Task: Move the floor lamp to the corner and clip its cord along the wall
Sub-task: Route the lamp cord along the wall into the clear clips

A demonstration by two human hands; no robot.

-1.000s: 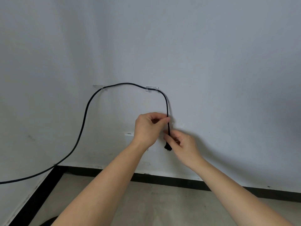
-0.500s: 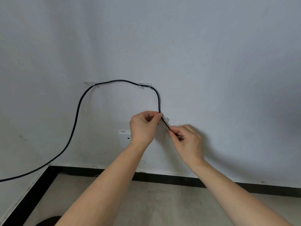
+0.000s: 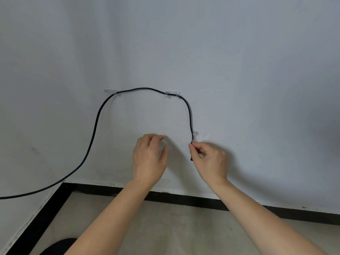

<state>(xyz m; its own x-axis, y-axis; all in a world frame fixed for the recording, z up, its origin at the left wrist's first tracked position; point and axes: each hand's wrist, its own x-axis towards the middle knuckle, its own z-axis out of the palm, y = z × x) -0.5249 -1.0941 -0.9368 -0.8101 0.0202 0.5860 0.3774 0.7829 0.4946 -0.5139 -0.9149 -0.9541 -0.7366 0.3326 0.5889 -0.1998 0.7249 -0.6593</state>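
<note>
A thin black round cord (image 3: 97,122) is seen against a plain pale grey-white painted wall (image 3: 239,61). Three clear, colourless plastic clips (image 3: 172,94) are fixed there. A flat black skirting band (image 3: 184,199) is set above a dull beige-grey unpatterned floor (image 3: 174,227).

Soft, even, fairly bright light; faint shadows on the wall (image 3: 239,70); left hand (image 3: 150,159) slightly motion-blurred; the edges perhaps bowed by the wide lens.
</note>
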